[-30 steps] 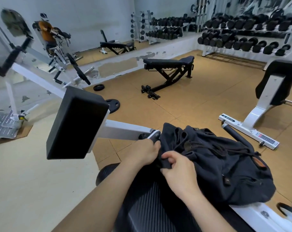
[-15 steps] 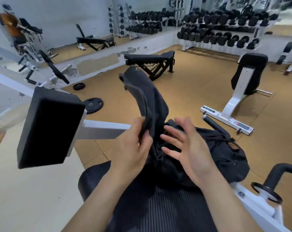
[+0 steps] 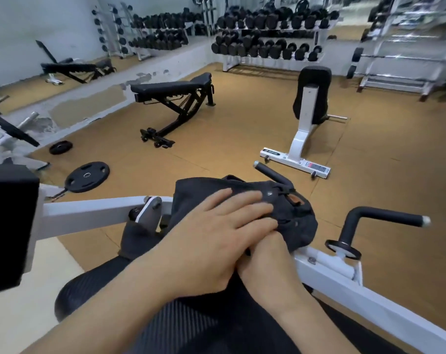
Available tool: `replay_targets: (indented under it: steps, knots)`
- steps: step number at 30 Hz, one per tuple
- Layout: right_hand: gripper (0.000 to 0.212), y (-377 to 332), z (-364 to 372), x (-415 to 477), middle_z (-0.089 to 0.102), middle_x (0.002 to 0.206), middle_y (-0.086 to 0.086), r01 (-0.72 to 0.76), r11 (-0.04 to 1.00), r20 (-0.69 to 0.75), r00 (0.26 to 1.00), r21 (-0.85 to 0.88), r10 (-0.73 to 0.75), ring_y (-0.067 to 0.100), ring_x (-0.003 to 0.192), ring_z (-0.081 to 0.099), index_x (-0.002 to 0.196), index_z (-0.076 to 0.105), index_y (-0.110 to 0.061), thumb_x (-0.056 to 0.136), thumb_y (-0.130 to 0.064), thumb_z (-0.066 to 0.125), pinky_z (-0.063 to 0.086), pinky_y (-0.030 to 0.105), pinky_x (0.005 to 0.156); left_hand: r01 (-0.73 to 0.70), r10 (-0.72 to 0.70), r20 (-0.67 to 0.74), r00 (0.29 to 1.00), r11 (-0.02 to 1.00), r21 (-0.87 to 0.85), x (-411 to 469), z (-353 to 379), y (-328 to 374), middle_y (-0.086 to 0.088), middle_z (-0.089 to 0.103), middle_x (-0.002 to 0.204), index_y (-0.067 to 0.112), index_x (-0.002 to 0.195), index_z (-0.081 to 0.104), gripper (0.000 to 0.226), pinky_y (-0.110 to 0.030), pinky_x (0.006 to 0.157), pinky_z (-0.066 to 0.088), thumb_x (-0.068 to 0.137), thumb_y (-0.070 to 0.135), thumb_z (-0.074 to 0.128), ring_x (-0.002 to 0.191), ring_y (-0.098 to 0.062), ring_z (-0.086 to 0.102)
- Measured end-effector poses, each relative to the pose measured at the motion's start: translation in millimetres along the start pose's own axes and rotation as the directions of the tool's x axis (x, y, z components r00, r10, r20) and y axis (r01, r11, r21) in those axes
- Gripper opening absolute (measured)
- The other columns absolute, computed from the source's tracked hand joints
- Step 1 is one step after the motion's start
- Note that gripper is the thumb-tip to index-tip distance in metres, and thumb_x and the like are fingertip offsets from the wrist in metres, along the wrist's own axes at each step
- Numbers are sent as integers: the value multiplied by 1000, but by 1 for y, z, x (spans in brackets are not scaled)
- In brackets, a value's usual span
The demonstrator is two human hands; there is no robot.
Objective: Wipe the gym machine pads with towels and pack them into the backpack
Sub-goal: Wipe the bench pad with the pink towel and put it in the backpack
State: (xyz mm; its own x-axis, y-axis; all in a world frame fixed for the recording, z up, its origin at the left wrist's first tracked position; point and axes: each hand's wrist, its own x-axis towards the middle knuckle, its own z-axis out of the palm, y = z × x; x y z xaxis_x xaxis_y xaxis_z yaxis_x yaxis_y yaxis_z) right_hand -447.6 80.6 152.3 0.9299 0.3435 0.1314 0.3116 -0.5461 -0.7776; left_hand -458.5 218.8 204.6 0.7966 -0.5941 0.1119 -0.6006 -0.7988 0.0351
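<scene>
- Directly below the head camera, the dark backpack (image 3: 297, 221) lies on the black ribbed seat pad (image 3: 181, 325) of a white-framed gym machine (image 3: 344, 279), with its far end hanging over the frame.
- Left hand (image 3: 216, 236) lies flat on top of the backpack, fingers straight and spread, pressing the fabric down.
- Right hand (image 3: 265, 259) sits partly under the left one at the bag's near edge; its fingers are hidden in the fabric, so I cannot tell whether they grasp anything.
- No towel can be made out apart from the bag's dark cloth.
- A black square pad (image 3: 10, 226) stands at the left edge on a white arm, and a black curved handle (image 3: 380, 218) rises to the right of the bag.
- Farther off on the brown floor are a black adjustable bench (image 3: 170, 90), a loose weight plate (image 3: 87, 173), a white upright seat (image 3: 310, 98) and dumbbell racks (image 3: 267, 39) along the back.
</scene>
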Motion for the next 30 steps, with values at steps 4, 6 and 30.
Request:
replay_targets:
  steps: [4,6,30]
  knots:
    - [15,37,-25,6,58,65,-3,-177,902,310,949,394,51,6,63,52,71,66,-8,86,-5,65,45,25,60,-124,83,215,973,976,182,26,8,-26,15,64,91,33,98,61,17,-42,107,31,88,42,50,102,-10,56]
    - [10,61,-36,10,71,86,1,-357,733,448,890,580,79,12,82,65,89,75,-10,89,-6,65,54,24,75,-180,112,202,973,915,361,33,9,-36,12,57,68,28,72,57,15,-40,88,38,83,33,66,80,-16,55]
    - [21,146,47,71,63,92,0,-437,883,177,896,174,408,24,82,61,92,54,-19,81,-32,67,49,34,63,12,-4,733,680,1000,-5,143,63,-53,23,64,97,39,115,65,23,-28,82,45,97,40,50,87,-1,56]
